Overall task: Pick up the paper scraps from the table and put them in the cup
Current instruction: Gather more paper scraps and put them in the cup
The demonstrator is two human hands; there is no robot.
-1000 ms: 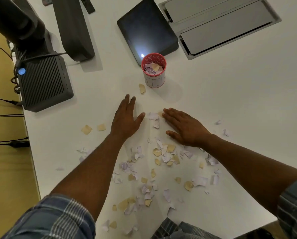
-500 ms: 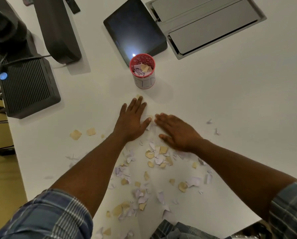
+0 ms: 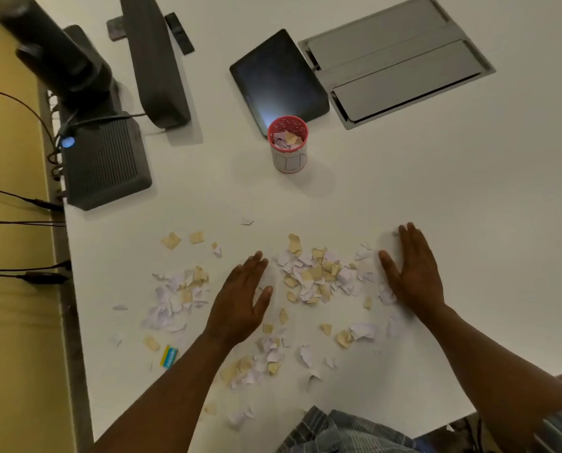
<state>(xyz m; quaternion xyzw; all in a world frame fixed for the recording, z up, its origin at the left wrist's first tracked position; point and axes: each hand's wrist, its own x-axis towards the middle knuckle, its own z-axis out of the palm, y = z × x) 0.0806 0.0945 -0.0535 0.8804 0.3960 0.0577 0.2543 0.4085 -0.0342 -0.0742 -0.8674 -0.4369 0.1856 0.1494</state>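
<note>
A: What is hidden or cut off?

B: Both forearms leave the lower edge, and the plaid sleeves are barely in view. The black devices at the upper left are cropped by the border. The writing on the cup [image 3: 289, 148] is too faint to read, and a small yellow-and-teal item [image 3: 169, 357] near the counter's left edge cannot be identified.

A: And the grip of each hand?

B: The left hand [image 3: 240, 299] lies flat, palm down, fingers extended and thumb spread — it holds nothing. The right hand [image 3: 413, 273] is likewise flat and empty-handed, its inner edge touching the scattered pieces.

A: Where are the paper scraps?

B: The densest heap of paper scraps [image 3: 312, 273] lies between the two hands on the white counter [image 3: 403, 178]; a second cluster sits left of the left hand, and looser pieces trail toward the near edge. The cup — red-rimmed, upright, already partly filled with scraps — stands well beyond the hands, just in front of a dark tablet [image 3: 278, 76].
</note>
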